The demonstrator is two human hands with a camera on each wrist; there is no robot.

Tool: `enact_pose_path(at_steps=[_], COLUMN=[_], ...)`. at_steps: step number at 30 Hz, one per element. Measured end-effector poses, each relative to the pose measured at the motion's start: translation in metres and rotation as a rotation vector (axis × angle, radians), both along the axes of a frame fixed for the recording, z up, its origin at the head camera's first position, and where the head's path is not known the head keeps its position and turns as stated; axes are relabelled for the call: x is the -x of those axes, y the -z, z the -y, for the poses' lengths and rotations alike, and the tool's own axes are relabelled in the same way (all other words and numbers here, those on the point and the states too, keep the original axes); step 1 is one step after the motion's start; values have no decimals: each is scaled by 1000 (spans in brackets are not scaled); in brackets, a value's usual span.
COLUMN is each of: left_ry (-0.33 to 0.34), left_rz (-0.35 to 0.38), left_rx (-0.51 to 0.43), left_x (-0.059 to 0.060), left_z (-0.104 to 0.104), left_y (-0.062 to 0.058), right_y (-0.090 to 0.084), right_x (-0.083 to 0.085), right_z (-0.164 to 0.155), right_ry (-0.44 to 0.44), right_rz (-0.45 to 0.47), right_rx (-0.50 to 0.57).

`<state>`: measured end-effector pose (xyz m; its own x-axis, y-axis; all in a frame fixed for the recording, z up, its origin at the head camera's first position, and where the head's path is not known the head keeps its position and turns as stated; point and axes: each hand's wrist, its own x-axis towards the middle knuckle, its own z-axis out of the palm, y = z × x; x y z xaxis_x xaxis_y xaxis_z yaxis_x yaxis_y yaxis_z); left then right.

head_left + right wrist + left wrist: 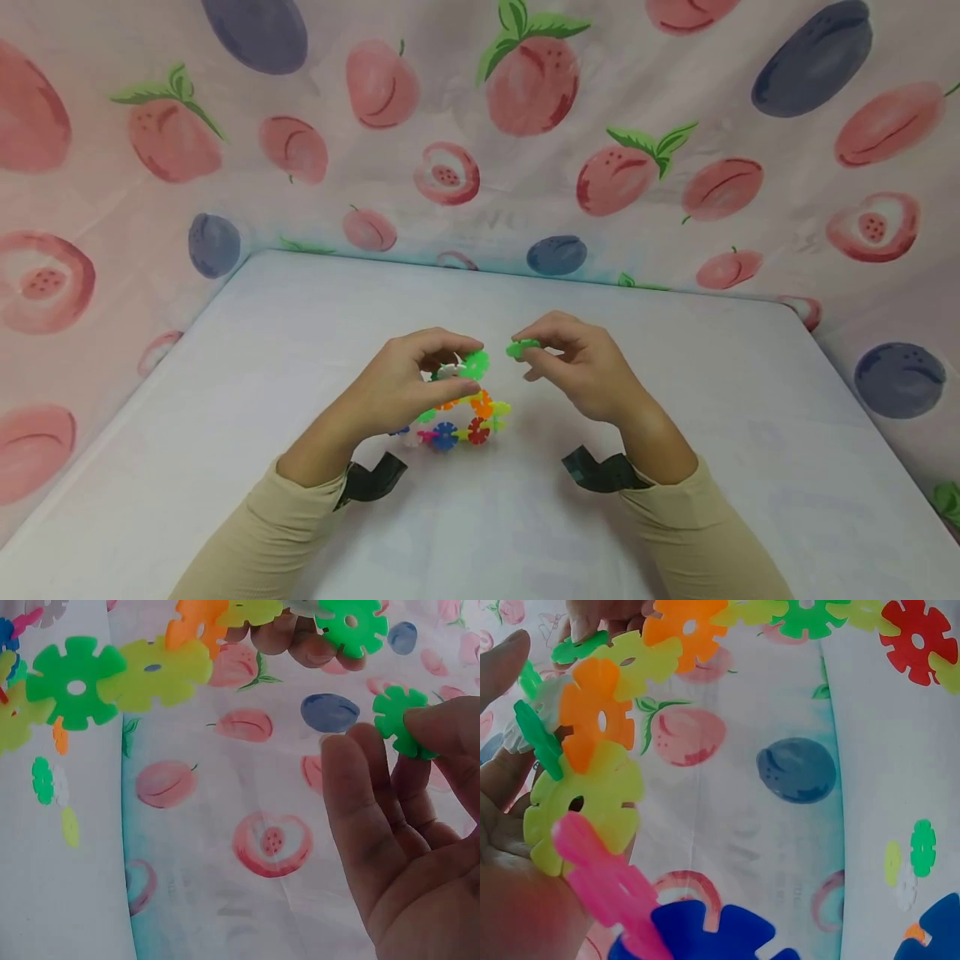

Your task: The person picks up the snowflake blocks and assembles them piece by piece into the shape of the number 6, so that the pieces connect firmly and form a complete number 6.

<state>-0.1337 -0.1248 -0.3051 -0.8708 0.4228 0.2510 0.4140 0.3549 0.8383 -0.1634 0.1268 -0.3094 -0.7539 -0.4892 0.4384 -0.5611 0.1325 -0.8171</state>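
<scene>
My left hand (412, 375) grips a linked chain of colourful notched snowflake discs near one end, where a green disc (475, 364) and a white disc (450, 370) show at its fingers. The chain hangs below in a curve, with orange, yellow, red and blue discs (445, 435) slotted edge to edge. To the right, my right hand (581, 362) pinches a single green snowflake disc (403, 722) between thumb and fingers. A small gap separates this disc from the chain's green end disc (351, 624) in the right wrist view.
Several loose discs lie on the white tabletop, among them a green one (43, 780), a yellow one (70, 826) and an orange one (60, 736). A fruit-print cloth (450, 100) rises behind the table and at its sides.
</scene>
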Motion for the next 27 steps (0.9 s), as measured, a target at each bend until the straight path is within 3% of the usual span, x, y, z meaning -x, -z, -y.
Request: enact_pose_path(at_steps=[5, 27], left_ry=[-4, -8], left_rz=[3, 15], left_rx=[5, -34], left_x=[0, -1], left_z=[0, -3], left_y=[0, 0], right_y=[-3, -20], right_x=[-2, -7], right_z=[2, 8], right_ry=[-30, 12], right_rz=[0, 9], right_rx=[5, -95])
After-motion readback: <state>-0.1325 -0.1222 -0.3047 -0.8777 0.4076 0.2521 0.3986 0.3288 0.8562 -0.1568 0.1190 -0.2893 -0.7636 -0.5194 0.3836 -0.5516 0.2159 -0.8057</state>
